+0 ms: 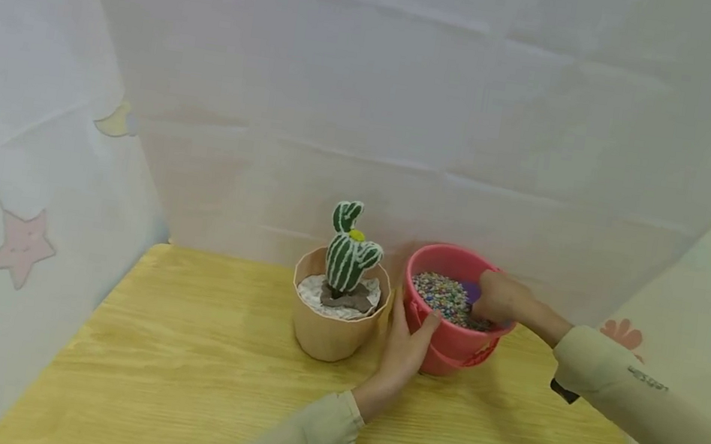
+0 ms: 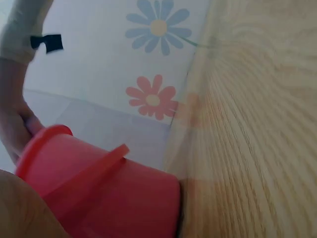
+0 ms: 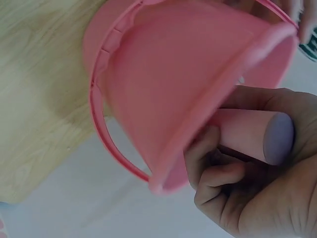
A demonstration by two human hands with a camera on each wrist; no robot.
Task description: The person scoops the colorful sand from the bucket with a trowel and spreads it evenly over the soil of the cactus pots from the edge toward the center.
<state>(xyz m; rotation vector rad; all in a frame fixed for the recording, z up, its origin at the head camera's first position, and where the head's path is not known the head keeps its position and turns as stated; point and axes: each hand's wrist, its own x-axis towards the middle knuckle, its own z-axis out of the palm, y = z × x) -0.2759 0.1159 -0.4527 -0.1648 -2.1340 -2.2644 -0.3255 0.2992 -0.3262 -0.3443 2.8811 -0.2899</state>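
A pink bucket [image 1: 447,345] holds small multicoloured beads [image 1: 441,295]. My right hand [image 1: 503,300] reaches over its right rim and grips the thick pink handle of a toy shovel [image 3: 247,131], whose handle end is purple. Part of the purple blade shows inside the bucket; the rest is hidden by the beads and hand. My left hand [image 1: 401,354] rests against the bucket's near left side, fingers extended up along the wall and thumb near the rim. Close to those fingers stands a peach flowerpot [image 1: 326,335] with a green and white knitted cactus [image 1: 345,260].
The wooden table [image 1: 190,381] carries the pot and bucket side by side near its back edge. Behind them hangs a pale cloth [image 1: 372,103], and printed panels flank both sides. The bucket's handle [image 3: 104,126] hangs down outside its wall.
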